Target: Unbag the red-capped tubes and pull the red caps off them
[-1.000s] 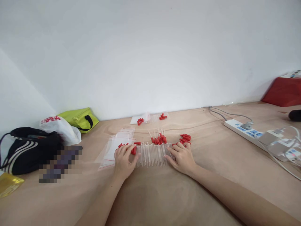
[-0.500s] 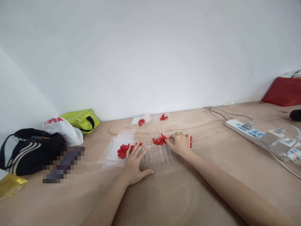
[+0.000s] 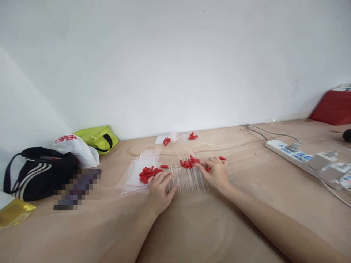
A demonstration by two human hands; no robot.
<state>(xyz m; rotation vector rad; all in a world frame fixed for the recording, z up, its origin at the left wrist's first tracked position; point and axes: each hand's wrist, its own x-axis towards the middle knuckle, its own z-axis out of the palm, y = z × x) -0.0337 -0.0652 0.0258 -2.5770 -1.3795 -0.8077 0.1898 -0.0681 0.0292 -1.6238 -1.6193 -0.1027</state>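
Note:
A row of clear thin tubes [image 3: 189, 180] lies side by side on the wooden table, between my two hands. My left hand [image 3: 160, 188] rests at the row's left end, fingers stretched forward and thumb apart, touching the tubes. Just beyond its fingertips, a heap of red rubber bulbs [image 3: 148, 173] sits on clear zip bags [image 3: 134, 179]. My right hand [image 3: 218, 173] is at the row's right end, thumb and bent fingers apart over more red bulbs, which it partly hides. Behind the row, several tubes fitted with red bulbs [image 3: 189, 162] point toward the wall.
Two small groups of red bulbs [image 3: 193, 136] lie on bags near the wall. To the left are a black bag [image 3: 41, 175], a white plastic bag [image 3: 79, 149] and a lime-green pouch [image 3: 94, 137]. A power strip [image 3: 287, 155] with chargers and cables lies right; a red bag [image 3: 333, 107] stands beyond.
My right hand has shifted slightly right and toward me, showing more red bulbs under its fingers. My left hand's fingers have drawn in a little, and its thumb has moved onto the tubes.

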